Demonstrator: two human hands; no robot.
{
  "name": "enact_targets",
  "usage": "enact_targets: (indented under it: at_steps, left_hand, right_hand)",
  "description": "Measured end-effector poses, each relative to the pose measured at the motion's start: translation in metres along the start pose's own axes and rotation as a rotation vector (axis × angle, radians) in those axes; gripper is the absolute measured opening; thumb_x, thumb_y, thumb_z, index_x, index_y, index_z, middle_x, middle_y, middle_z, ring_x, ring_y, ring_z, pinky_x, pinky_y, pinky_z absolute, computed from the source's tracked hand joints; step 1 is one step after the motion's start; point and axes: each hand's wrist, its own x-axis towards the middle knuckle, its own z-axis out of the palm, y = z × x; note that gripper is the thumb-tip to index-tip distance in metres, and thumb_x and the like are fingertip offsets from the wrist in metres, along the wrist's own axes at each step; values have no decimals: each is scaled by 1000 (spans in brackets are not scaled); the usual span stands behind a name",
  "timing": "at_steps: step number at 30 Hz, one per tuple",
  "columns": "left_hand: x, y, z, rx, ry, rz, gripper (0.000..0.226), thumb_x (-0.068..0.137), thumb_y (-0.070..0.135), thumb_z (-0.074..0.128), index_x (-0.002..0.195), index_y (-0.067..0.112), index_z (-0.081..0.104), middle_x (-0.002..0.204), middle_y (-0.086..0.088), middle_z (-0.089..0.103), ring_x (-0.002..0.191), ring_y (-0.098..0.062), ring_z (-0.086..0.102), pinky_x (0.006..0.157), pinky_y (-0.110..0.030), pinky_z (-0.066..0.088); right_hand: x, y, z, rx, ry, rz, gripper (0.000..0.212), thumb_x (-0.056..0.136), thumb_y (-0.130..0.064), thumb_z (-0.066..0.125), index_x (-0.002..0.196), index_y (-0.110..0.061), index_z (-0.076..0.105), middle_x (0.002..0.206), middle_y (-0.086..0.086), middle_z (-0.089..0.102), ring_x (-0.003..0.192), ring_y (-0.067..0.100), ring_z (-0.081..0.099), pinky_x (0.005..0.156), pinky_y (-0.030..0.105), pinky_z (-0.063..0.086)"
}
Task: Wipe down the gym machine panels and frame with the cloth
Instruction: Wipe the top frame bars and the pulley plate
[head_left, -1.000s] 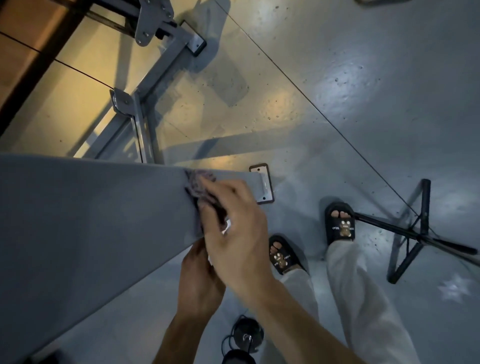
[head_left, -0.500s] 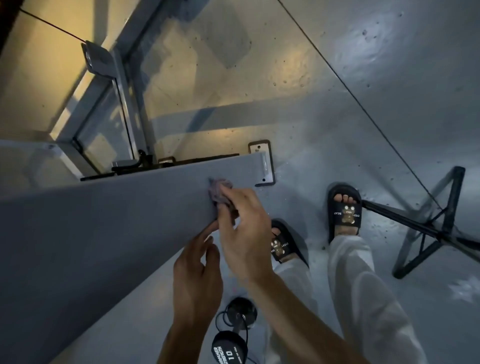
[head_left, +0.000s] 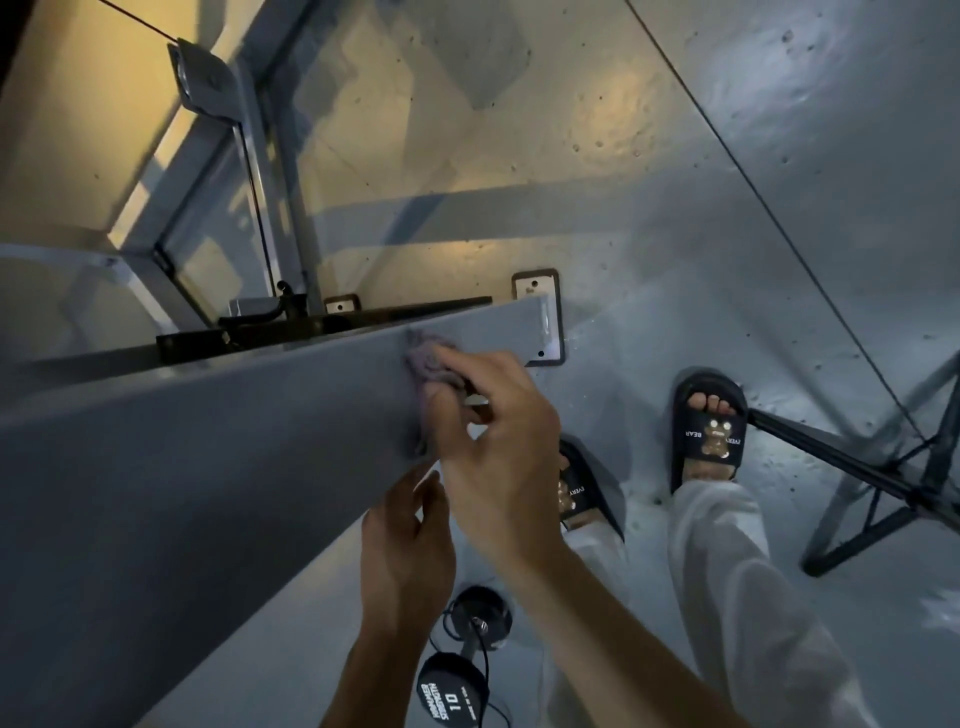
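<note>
A cloth (head_left: 434, 364) is pinched in the right hand (head_left: 498, 441) grip against the grey panel (head_left: 208, 467). The left hand (head_left: 405, 551), just below it, is held loosely spread, empty.

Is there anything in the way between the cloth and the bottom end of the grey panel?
Nothing visible. The right hand presses the crumpled purple cloth flat on the grey metal panel, and the stretch toward the panel's lower end is bare.

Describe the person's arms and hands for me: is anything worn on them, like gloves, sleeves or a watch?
Both are bare. The left hand and right hand wear no gloves, and no ring shows on the fingers in view. The forearms run uncovered to the bottom edge of the picture, with no sleeve, watch or wristband showing. Nothing is printed or marked on them.
</note>
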Motion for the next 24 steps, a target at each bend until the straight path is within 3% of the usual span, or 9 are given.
enact_targets:
  at_steps: [2,4,6,8,10,13,15,19,24]
  left_hand:
    - [1,-1,4,-34,-18,-31,13,88,24,58,86,34,67,81,12,71,86,-18,68,82,-47,57]
    - [3,-1,6,7,-18,18,25,96,14,60,88,33,73,80,11,72,76,-12,65,73,-35,52]
    - [4,1,6,88,-5,34,33,103,9,53,116,29,75,110,13,72,101,-2,66,85,-17,46]
    - [6,4,5,78,-4,51,37,104,9,51,129,29,71,127,20,65,115,14,55,92,-2,37]
    - [8,1,4,66,6,38,32,104,11,51,125,25,72,125,19,64,112,11,57,92,-6,37]
    - [15,-15,8,100,9,14,24,104,17,51,105,19,76,111,6,71,105,-15,64,88,-30,43]
    - [21,-24,12,96,-26,-12,24,103,17,52,90,20,73,95,-2,73,91,-26,67,79,-41,49]
    - [28,-19,23,105,-5,16,21,105,19,53,108,23,73,115,16,66,101,3,55,95,-27,40]
    - [40,-22,36,88,-18,72,30,104,10,54,126,19,72,123,18,64,112,12,57,101,-15,42]
  right_hand:
    - [0,-17,3,9,-1,-123,24,100,-11,63,121,-16,73,112,-3,68,96,3,63,81,22,56]
    - [16,-7,9,15,27,-165,24,100,-9,62,120,-16,73,110,-1,68,95,2,63,80,23,56]
    - [41,24,13,5,59,-62,21,101,-12,62,118,-15,74,107,-1,67,93,-3,62,77,23,57]
    - [64,53,10,-32,45,99,23,102,-14,60,120,-14,74,109,-4,65,95,-14,58,83,25,57]
    - [65,56,6,-37,25,120,22,102,-12,61,119,-15,74,112,-6,65,99,-17,56,86,23,55]
    - [34,25,7,3,-22,-40,22,103,-13,61,119,-23,71,116,-5,65,104,-5,60,85,14,51]
    - [17,20,9,17,-20,-133,23,103,-16,60,124,-18,69,116,-2,65,102,3,63,82,18,54]
    - [37,67,13,-13,21,-60,25,103,-13,59,125,-15,70,116,-1,65,101,-2,61,77,11,50]
    - [67,130,14,-62,97,80,21,98,-5,62,115,-8,74,107,-4,66,95,-5,61,78,13,52]
